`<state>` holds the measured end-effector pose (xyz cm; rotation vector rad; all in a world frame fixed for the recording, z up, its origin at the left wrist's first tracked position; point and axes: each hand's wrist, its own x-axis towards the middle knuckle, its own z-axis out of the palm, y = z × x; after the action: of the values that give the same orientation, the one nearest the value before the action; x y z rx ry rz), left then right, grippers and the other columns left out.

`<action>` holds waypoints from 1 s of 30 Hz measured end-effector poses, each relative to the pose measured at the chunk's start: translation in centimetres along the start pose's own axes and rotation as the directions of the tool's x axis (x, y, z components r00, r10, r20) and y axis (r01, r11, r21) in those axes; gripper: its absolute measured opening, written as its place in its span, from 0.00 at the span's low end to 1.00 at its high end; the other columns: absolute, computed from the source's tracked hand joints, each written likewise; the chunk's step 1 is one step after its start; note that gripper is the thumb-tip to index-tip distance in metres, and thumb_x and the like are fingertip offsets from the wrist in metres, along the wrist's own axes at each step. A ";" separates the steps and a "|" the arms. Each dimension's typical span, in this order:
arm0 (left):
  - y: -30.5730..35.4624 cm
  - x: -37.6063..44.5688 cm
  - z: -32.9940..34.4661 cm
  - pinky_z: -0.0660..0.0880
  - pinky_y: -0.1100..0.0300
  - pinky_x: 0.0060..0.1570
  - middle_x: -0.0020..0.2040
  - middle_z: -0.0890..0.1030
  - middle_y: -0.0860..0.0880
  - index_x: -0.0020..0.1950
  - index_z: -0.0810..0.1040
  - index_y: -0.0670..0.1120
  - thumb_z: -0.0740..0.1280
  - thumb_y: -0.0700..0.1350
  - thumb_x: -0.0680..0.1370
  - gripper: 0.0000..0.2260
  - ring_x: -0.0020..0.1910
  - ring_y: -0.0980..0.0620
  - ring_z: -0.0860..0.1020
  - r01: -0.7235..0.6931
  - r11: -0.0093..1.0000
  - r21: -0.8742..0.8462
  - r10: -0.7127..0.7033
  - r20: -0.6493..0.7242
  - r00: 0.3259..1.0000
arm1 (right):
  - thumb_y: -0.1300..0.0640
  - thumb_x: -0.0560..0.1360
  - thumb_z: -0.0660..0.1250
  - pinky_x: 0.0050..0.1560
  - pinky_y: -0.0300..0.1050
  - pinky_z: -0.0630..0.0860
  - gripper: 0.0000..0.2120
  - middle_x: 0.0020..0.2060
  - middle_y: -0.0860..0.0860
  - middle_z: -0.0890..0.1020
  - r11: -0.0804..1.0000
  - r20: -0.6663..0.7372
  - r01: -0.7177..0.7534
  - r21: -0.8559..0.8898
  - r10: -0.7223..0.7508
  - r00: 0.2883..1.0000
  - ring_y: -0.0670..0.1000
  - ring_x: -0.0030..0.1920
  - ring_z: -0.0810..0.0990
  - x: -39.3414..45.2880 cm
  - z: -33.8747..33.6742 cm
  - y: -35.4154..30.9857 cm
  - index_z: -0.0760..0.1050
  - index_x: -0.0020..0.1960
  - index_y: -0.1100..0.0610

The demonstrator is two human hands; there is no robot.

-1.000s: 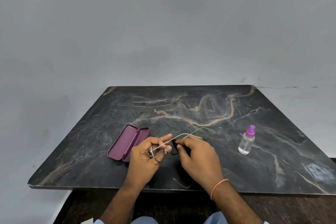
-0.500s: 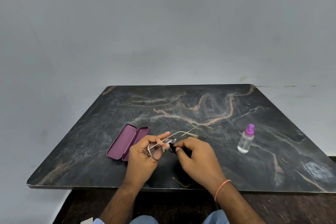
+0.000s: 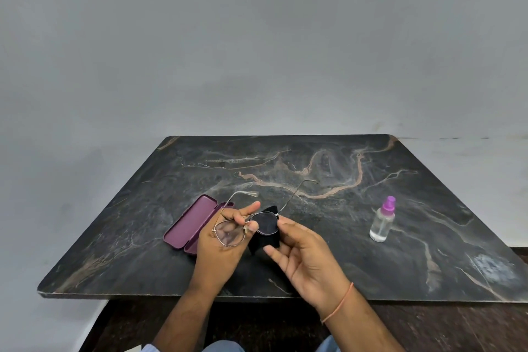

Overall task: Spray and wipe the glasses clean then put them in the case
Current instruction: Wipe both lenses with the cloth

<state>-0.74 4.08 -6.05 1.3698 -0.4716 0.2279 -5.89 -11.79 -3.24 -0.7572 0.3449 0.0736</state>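
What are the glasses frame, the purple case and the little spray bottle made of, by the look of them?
The glasses: thin wire frame, probably metal, with a pale metallic gleam and clear lenses. The case: purple with a matte look, open and rigid; plastic or coated metal, I cannot tell which. The spray bottle: see-through body, likely clear plastic, with a glossy purple top.

hands (image 3: 257, 248) holding glasses (image 3: 245, 226), cloth (image 3: 264, 238)
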 end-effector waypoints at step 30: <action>-0.5 -0.2 -0.2 0.81 0.60 0.65 0.68 0.87 0.46 0.56 0.79 0.48 0.75 0.39 0.79 0.09 0.71 0.47 0.84 -0.085 0.996 0.030 0.084 0.028 0.996 | 0.65 0.74 0.76 0.24 0.39 0.80 0.12 0.40 0.60 0.89 0.995 -0.103 -0.098 -0.026 0.095 0.990 0.52 0.31 0.88 0.0 0.6 -1.1 0.84 0.56 0.68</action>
<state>-0.68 4.24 -6.56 1.3867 -0.5510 0.2873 -5.48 -12.15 -2.16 -0.7761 0.4782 0.1325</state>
